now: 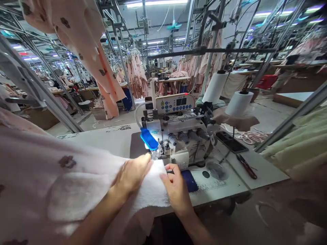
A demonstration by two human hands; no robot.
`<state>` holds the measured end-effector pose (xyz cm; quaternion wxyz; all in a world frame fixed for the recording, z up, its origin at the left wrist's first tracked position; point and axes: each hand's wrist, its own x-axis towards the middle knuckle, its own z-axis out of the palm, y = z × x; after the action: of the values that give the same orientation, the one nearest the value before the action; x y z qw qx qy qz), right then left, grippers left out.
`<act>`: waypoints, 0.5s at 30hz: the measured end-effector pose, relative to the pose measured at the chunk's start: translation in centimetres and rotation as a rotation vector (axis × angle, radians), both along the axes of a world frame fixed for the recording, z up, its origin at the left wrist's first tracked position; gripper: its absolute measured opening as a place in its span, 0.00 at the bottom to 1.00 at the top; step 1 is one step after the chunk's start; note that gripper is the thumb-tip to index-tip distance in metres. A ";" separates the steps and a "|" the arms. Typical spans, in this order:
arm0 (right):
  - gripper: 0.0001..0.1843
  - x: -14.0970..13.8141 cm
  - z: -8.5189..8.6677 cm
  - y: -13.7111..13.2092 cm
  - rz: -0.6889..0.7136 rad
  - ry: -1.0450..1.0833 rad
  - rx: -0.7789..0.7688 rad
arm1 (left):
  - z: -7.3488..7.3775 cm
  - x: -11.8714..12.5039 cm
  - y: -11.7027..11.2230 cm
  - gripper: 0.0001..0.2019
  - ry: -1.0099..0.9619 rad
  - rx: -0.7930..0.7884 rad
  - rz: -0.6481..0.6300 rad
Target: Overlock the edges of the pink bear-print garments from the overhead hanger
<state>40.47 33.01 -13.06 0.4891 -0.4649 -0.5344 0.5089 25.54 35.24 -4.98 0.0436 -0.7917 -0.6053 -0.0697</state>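
Note:
Pale pink fleece fabric point(102, 170) with brown patches spreads from the left across the table's front edge, brightly lit near the sewing machine's needle area. My left hand point(133, 172) is closed on this fabric, its fingertips close to the presser foot point(155, 154). At the fabric's right edge, my right hand point(176, 185) pinches it between thumb and fingers. Directly ahead stands the white overlock sewing machine point(180, 158), with a blue guard point(149, 139) over its needle area and a control panel point(176, 103) on top. The needle itself cannot be made out.
Two white thread cones point(238, 103) stand behind the machine on the right. A phone point(232, 142), a pair of red-handled snips point(246, 166) and a round clear dish point(217, 170) lie on the tabletop. Patterned pink pieces point(84, 44) hang at upper left.

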 end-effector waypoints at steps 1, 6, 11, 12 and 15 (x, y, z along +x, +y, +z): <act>0.15 -0.1 -0.1 0.2 -0.012 0.010 -0.013 | 0.0 -0.1 0.3 0.13 -0.009 -0.036 0.007; 0.13 0.1 0.4 0.0 0.002 0.020 -0.009 | 0.0 -0.6 0.1 0.12 -0.047 -0.196 0.050; 0.12 0.4 1.2 0.0 0.025 -0.042 0.052 | 0.0 -0.9 -0.3 0.12 -0.056 -0.226 0.020; 0.13 0.4 1.3 0.0 0.033 -0.054 0.059 | 0.0 -0.9 -0.3 0.11 -0.052 -0.224 0.015; 0.16 0.7 1.5 0.3 0.098 -0.070 0.053 | -0.2 -1.0 -0.1 0.10 -0.028 -0.214 -0.019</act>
<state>41.13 33.31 -11.61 0.4567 -0.4425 -0.5866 0.5015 24.50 35.10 -5.19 -0.0501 -0.7964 -0.6024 -0.0161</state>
